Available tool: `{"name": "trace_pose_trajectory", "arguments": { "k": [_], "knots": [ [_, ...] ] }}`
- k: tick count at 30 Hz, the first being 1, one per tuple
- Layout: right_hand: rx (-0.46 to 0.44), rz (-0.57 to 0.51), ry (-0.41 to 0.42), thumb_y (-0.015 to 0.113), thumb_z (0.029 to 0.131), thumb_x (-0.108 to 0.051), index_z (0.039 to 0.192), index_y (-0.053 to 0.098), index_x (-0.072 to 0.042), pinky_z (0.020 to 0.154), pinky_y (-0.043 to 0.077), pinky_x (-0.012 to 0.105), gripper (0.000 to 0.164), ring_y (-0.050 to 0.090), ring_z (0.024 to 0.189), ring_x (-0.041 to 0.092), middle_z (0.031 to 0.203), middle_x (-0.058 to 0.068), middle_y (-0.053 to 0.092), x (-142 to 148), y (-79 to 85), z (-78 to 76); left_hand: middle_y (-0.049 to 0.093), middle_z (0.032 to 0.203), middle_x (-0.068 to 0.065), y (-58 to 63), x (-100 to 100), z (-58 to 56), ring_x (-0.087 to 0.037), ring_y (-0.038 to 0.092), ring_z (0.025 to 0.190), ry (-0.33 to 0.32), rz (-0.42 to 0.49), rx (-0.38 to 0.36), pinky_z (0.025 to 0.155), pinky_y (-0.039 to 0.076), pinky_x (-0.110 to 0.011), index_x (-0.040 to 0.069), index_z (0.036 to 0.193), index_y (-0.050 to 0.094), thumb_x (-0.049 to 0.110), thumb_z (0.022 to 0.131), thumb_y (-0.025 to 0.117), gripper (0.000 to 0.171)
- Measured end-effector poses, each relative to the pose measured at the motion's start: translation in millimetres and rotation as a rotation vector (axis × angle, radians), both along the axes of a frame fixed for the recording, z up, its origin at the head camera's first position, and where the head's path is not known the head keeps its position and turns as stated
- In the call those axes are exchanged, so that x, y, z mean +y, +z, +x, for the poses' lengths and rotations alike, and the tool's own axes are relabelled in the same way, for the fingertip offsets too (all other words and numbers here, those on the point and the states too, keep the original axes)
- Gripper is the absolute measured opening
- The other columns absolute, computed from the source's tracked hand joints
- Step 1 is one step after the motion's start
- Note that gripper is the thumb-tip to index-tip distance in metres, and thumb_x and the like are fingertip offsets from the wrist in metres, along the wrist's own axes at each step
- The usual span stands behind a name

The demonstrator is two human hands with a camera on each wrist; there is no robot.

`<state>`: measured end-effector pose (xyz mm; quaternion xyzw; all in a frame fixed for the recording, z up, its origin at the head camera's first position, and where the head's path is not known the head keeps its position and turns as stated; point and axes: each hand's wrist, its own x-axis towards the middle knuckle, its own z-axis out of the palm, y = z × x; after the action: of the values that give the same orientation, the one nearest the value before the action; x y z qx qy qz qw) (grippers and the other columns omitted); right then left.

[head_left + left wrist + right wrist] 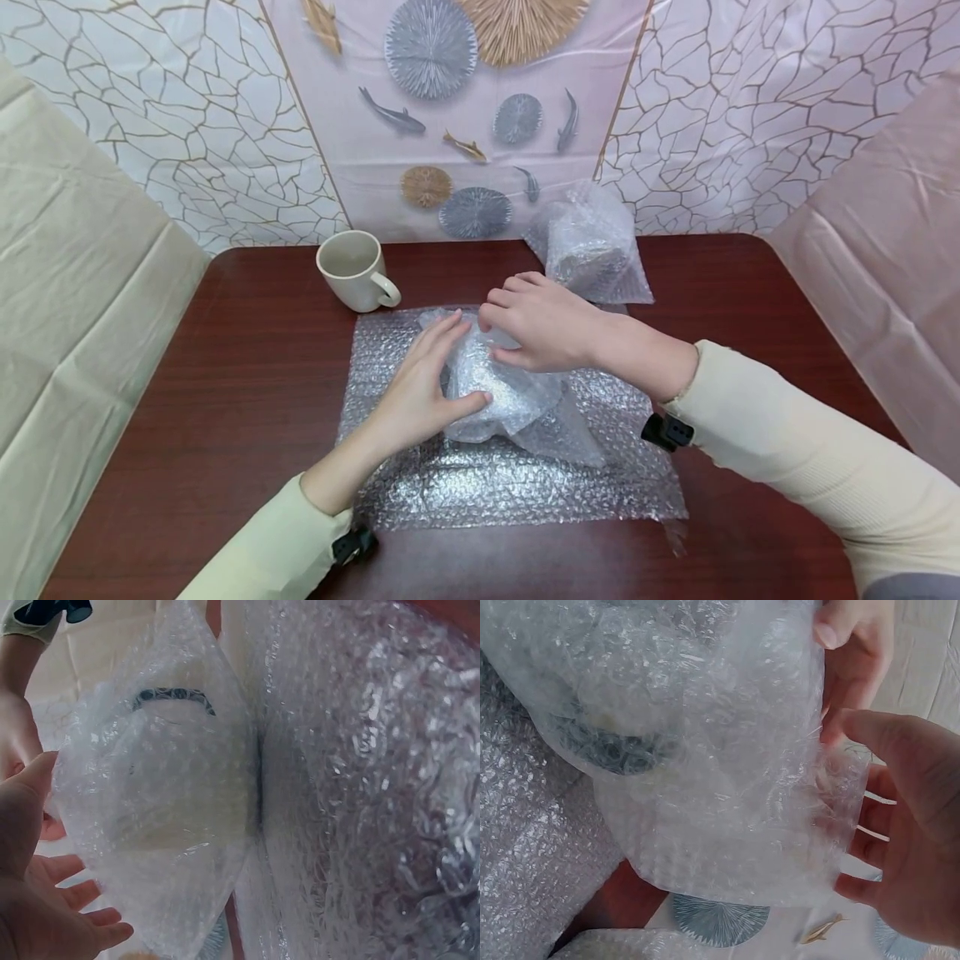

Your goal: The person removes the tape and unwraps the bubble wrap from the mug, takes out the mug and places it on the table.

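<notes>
A bundle of bubble wrap (506, 396) sits in the middle of the table around a pale item, mostly hidden. A dark patterned band (174, 694) on that item shows through in the left wrist view. My left hand (420, 392) rests along the bundle's left side, its fingers spread and fairly straight. Over the top, my right hand (551, 325) has curled fingers at a loose flap of the wrap (765, 847). In the right wrist view several of those fingers lie behind the flap's edge, with the thumb in front.
Under the bundle lies a flat sheet of bubble wrap (510, 496) on the dark red table (217, 400). A beige mug (352, 275) stands at the back left. Another wrapped bundle (596, 250) is at the back right, close to the patterned backdrop (480, 117).
</notes>
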<state>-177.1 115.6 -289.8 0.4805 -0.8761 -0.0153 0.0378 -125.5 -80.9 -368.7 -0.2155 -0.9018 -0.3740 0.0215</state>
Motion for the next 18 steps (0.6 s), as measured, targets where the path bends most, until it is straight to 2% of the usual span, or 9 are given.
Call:
{"name": "trace_pose_trajectory", "arguments": {
  "k": [4, 8, 12, 18],
  "knots": [
    [-0.003, 0.058, 0.007, 0.065, 0.08, -0.033, 0.083, 0.059, -0.017, 0.095, 0.038, 0.044, 0.017, 0.054, 0.089, 0.021, 0.083, -0.005, 0.057, 0.0, -1.3, 0.9, 0.027, 0.15, -0.004, -2.7, -0.1, -1.5, -0.025, 0.021, 0.138, 0.005, -0.009, 0.006, 0.108, 0.022, -0.054, 0.014, 0.141, 0.036, 0.039, 0.072, 0.075, 0.083],
    [-0.021, 0.078, 0.025, 0.064, 0.081, -0.025, 0.074, 0.057, -0.018, 0.101, 0.035, 0.047, 0.012, 0.054, 0.086, 0.021, 0.078, -0.007, 0.057, 0.0, -3.6, 2.0, 0.028, 0.149, -0.005, -3.2, -0.3, -2.1, -0.024, 0.023, 0.137, 0.002, -0.014, 0.016, 0.108, 0.024, -0.053, 0.014, 0.141, 0.036, 0.039, 0.072, 0.075, 0.083],
    [-0.005, 0.042, 0.067, 0.062, 0.08, -0.018, 0.072, 0.056, -0.019, 0.102, 0.034, 0.047, 0.011, 0.055, 0.083, 0.02, 0.075, -0.008, 0.058, 1.0, -5.8, 3.5, 0.028, 0.149, -0.004, -3.0, -0.4, -2.0, -0.023, 0.024, 0.137, 0.002, -0.02, 0.01, 0.109, 0.024, -0.051, 0.013, 0.141, 0.036, 0.039, 0.073, 0.074, 0.082],
    [-0.012, -0.022, 0.116, 0.062, 0.081, -0.016, 0.072, 0.053, -0.02, 0.1, 0.035, 0.048, 0.014, 0.055, 0.079, 0.017, 0.071, -0.01, 0.056, 6.0, -6.7, 5.7, 0.029, 0.149, -0.004, -3.4, 0.0, -1.7, -0.023, 0.025, 0.137, 0.006, -0.02, 0.009, 0.11, 0.022, -0.051, 0.014, 0.14, 0.037, 0.039, 0.072, 0.075, 0.082]
  ]
}}
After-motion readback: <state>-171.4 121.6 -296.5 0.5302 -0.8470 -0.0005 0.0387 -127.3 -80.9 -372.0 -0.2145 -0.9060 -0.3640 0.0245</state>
